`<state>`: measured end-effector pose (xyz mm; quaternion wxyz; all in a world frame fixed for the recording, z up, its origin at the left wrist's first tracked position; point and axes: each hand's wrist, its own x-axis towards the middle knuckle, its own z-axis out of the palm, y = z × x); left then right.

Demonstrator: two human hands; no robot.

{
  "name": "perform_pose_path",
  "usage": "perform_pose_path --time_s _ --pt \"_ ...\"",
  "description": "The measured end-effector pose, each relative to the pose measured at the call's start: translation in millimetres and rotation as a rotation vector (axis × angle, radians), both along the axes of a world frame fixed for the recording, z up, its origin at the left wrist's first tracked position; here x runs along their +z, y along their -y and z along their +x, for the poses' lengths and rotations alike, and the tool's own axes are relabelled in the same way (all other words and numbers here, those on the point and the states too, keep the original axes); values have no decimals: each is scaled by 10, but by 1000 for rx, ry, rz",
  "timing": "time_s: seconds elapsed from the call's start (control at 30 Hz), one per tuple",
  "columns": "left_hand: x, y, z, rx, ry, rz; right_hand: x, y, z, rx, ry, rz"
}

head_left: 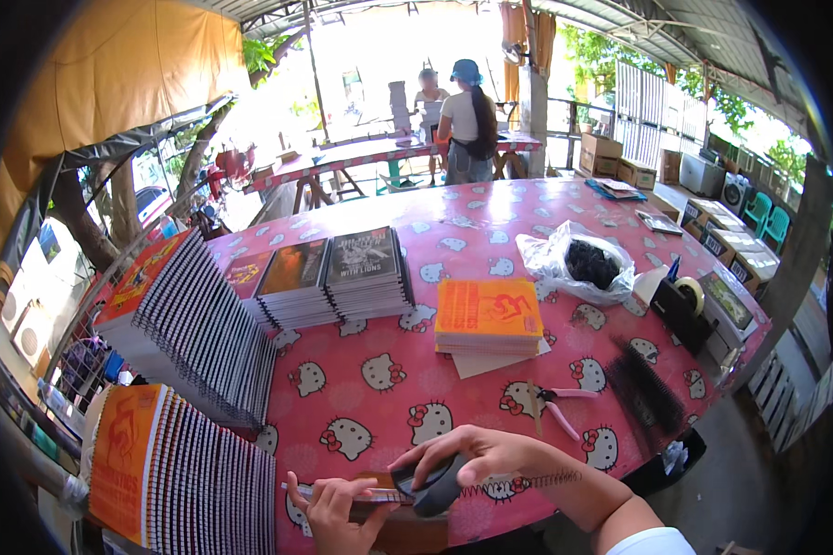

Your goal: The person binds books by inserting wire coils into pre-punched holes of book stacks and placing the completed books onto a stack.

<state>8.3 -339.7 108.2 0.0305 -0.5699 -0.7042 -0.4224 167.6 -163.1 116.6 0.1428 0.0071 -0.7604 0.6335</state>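
Note:
At the table's near edge, my left hand (338,516) grips a thin stack of bound-edge pages (376,496), seen nearly edge-on. My right hand (479,453) curls over a dark grey rounded tool (438,492) set against those pages; its exact kind is not clear. A black spiral binding coil (539,481) stretches from the tool toward the right, under my right wrist. Pink-handled pliers (557,407) lie beyond my right forearm, beside a thin wooden stick (535,409). Farther off sits a pile of orange-covered books (487,314) on white sheets.
Tall stacks of coil-bound orange books (194,472) and red-covered books (199,324) line the left side. Dark-covered book stacks (368,277) stand behind them. Loose black coils (646,388), a plastic bag (583,264) and a tape dispenser (683,310) are at the right. Two people stand at a far table (342,159).

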Motion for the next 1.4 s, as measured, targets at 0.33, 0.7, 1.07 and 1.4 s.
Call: perform_pose_path --time_s 0.33,0.7,1.07,1.4 --pt "5 64 -97 -9 -85 0 -78 60 -128 49 84 32" --pt "-54 35 39 153 29 98 -58 18 -154 62 -41 -167" --pt "41 93 -210 -17 -111 -31 -193 41 -311 -118 202 98" --pt "-571 197 -327 34 934 463 -50 221 -440 67 36 -426"
